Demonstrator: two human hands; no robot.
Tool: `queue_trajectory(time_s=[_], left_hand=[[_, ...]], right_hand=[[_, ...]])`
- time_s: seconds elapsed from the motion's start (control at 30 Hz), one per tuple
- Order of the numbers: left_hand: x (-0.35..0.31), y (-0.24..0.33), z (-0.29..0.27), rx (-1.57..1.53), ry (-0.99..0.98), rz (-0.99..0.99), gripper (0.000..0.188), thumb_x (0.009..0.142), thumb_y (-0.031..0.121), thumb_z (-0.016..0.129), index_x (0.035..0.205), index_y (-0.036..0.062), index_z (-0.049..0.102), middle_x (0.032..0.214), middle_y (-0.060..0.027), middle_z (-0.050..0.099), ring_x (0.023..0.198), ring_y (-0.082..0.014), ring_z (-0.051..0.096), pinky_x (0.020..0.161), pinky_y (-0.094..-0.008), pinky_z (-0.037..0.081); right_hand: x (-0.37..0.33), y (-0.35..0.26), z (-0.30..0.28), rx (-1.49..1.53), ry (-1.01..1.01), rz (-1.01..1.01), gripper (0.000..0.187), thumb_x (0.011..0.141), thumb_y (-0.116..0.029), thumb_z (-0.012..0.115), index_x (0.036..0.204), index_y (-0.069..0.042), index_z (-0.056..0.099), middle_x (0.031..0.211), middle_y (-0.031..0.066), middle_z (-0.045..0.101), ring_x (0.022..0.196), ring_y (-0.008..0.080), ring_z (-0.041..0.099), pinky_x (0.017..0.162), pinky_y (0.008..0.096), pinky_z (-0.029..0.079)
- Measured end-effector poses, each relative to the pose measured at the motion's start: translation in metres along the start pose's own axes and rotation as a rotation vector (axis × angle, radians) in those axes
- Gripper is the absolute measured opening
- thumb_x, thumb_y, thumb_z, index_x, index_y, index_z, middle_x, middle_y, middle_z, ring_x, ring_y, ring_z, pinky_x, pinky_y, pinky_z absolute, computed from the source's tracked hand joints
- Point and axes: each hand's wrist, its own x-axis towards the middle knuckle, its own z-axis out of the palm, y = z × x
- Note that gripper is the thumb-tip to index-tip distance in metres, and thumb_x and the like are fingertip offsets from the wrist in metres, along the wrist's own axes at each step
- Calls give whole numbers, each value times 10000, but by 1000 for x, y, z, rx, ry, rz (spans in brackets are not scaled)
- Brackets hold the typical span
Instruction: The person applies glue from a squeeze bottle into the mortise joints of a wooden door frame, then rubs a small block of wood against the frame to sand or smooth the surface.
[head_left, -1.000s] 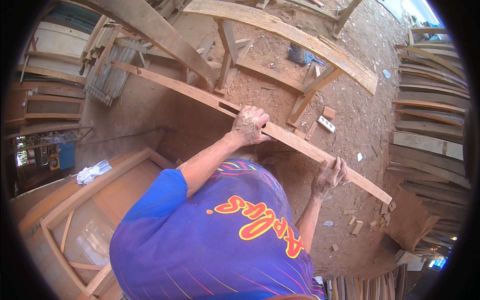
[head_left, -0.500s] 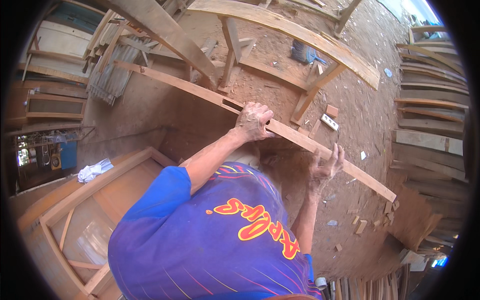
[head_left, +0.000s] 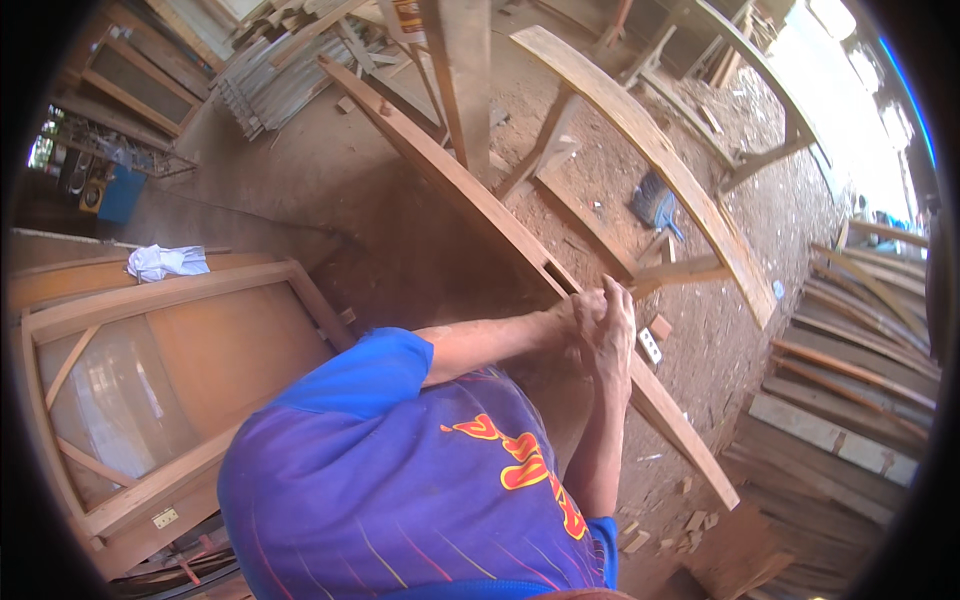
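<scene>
A long wooden rail (head_left: 465, 205) with a slot cut in its edge runs slantwise from the far left to the near right. My left hand (head_left: 568, 318) is closed on it just below the slot, its fingers partly covered. Against it lies my right hand (head_left: 610, 335), fingers bent and pressed together over the rail. What those right fingers hold, if anything, is hidden between the hands. The rail's near end (head_left: 700, 465) sticks out past both hands, above the dirt floor.
A wooden trestle bench (head_left: 650, 145) stands beyond the rail, with a blue brush (head_left: 655, 203) beneath. A white power strip (head_left: 650, 346) lies right of my hands. At left rests a framed wooden panel (head_left: 150, 298) with a white cloth (head_left: 165, 262). Stacked boards (head_left: 830, 440) line the right.
My right hand has moved left along the rail and now meets my left hand. The rail slopes more steeply in the picture, and the whole view has turned.
</scene>
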Motion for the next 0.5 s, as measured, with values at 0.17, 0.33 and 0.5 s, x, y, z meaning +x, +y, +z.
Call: queue_trajectory(time_s=[0.17, 0.33, 0.5], left_hand=[[-65, 5, -65, -58, -199, -138, 397, 973, 300, 652, 1284, 54, 679, 1215, -193, 704, 1238, -347, 646, 1070, -431, 501], [-120, -35, -197, -266, -518, -608, 409, 914, 411, 709, 1138, 74, 766, 1171, -169, 757, 1119, -354, 713, 995, -450, 554], [-246, -113, -252, -91, 151, -1055, 363, 946, 364, 750, 1129, 51, 765, 1150, -162, 774, 1078, -302, 747, 949, -414, 584]], right_hand=[[91, -84, 75, -213, -285, -104, 868, 888, -397, 816, 1575, -33, 431, 1437, 263, 590, 1342, 426, 559, 1124, 508, 460], [115, -117, 144, -185, -356, -88, 790, 917, -343, 777, 1557, -37, 429, 1403, 253, 606, 1339, 421, 565, 1110, 523, 460], [110, -142, 159, -270, -391, -86, 588, 976, -306, 663, 1449, 6, 506, 1302, 258, 660, 1230, 430, 634, 1008, 530, 519]])
